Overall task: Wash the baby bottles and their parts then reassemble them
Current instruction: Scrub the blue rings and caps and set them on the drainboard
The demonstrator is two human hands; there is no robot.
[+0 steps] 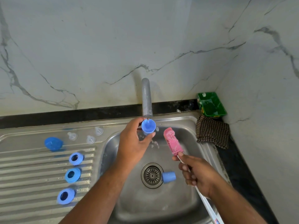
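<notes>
a small blue cap [148, 126], shaped like a little cup, is sitting in the upper middle of the picture, right under the mouth of the grey tap [146, 97]. its open side is facing up, it is looking wet inside, and drops of water are falling below it. the left hand [132, 143] is holding it, with the thumb and fingers curling round its sides. the cap is sticking out past the hand, on the side nearest the tap.

the right hand [197, 173], lower right of the middle, is gripping the white handle of a pink sponge brush [172, 142]. the pink head is pointing up, just to the right of the cap and not touching it.

the steel sink [145, 206] is filling the lower middle. a second blue cap [168, 177] is lying on its side in the bottom, just right of the round drain [152, 175].

on the ridged draining board [32, 175] at the left, three blue rings [72, 175] are lying one below the other. above them a blue dome lid [53, 143] is lying, and three clear teats [90, 139] are sitting near the board's top edge.

at the right, by the wall, a green tub [212, 104] is sitting. i cannot tell what is in it. a brown checked cloth [212, 131] is lying just below it.
</notes>
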